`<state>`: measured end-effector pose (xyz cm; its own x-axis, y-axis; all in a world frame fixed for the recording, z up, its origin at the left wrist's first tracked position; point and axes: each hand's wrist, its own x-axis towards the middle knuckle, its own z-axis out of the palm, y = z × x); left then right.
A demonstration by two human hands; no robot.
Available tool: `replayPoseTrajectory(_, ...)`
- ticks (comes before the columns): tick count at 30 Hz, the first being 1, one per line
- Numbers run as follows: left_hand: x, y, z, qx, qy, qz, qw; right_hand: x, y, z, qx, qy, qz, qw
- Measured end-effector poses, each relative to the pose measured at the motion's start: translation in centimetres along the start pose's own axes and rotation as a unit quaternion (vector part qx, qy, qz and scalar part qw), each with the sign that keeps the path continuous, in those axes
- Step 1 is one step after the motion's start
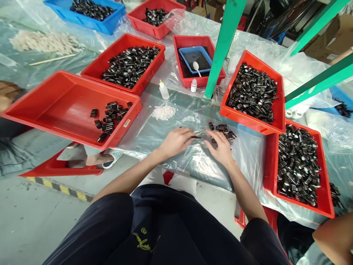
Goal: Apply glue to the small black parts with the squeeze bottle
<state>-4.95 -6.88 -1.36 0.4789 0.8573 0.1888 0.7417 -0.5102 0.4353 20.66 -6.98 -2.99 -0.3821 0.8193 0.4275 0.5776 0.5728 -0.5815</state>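
Observation:
My left hand [178, 141] is over the plastic-covered table, its thumb and fingers closed on a small dark part [196, 137] whose tip sticks out to the right. Just across from it, my right hand [220, 147] has its thumb and fingers apart, with nothing visible in them. Beside and behind the right hand lies a small pile of shiny black parts [229, 134], partly covered by the fingers. A heap of small white pieces [164, 112] rests beyond my left hand. Behind that heap stand a dropper bottle [163, 90] and a small white bottle [193, 85].
At my left, a red bin [49, 99] holds several black parts in its near right corner. Fuller red bins [252, 126] stand at the right. A green post [224, 48] rises beside a red tray [187, 39] with a spoon [196, 67]. People sit at both sides.

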Motion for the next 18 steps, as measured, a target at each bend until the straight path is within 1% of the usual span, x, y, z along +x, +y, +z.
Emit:
replayPoseTrajectory(1,0.4,0.6,0.4,-0.011,-0.004,0.036,0.999,-0.1,-0.1,0.2,0.000,-0.028,-0.008,1.000)
replayPoseTrajectory(2,0.8,1.1,0.7,-0.023,-0.005,0.057,0.998,-0.1,0.0,0.4,-0.003,-0.050,-0.009,0.999)
replayPoseTrajectory(3,1.4,1.2,0.9,-0.034,-0.001,0.064,0.997,-0.2,0.1,0.5,-0.008,-0.062,-0.004,0.998)
replayPoseTrajectory(4,2.1,1.1,1.1,-0.043,0.007,0.058,0.997,-0.2,0.4,0.6,-0.014,-0.061,0.007,0.998)
replayPoseTrajectory(6,3.7,0.4,1.3,-0.050,0.019,0.015,0.998,-0.2,1.0,0.4,-0.029,-0.034,0.038,0.998)
replayPoseTrajectory(8,5.4,-0.9,1.4,-0.031,0.013,-0.038,0.999,-0.2,1.7,0.1,-0.038,-0.004,0.069,0.997)
replayPoseTrajectory(10,7.0,-2.1,1.5,0.008,-0.003,-0.072,0.997,-0.1,2.1,-0.2,-0.039,0.011,0.092,0.995)
replayPoseTrajectory(12,8.2,-3.2,1.7,0.048,-0.026,-0.081,0.995,0.0,2.2,-0.4,-0.032,0.018,0.104,0.994)
replayPoseTrajectory(14,9.0,-4.0,1.8,0.062,-0.049,-0.080,0.994,0.0,2.1,-0.4,-0.022,0.019,0.106,0.994)
replayPoseTrajectory(16,9.4,-4.7,1.9,0.047,-0.057,-0.084,0.994,0.0,1.8,-0.4,-0.010,0.020,0.105,0.994)
replayPoseTrajectory(18,9.3,-5.4,1.9,0.020,-0.046,-0.092,0.994,0.0,1.5,-0.3,0.002,0.022,0.105,0.994)
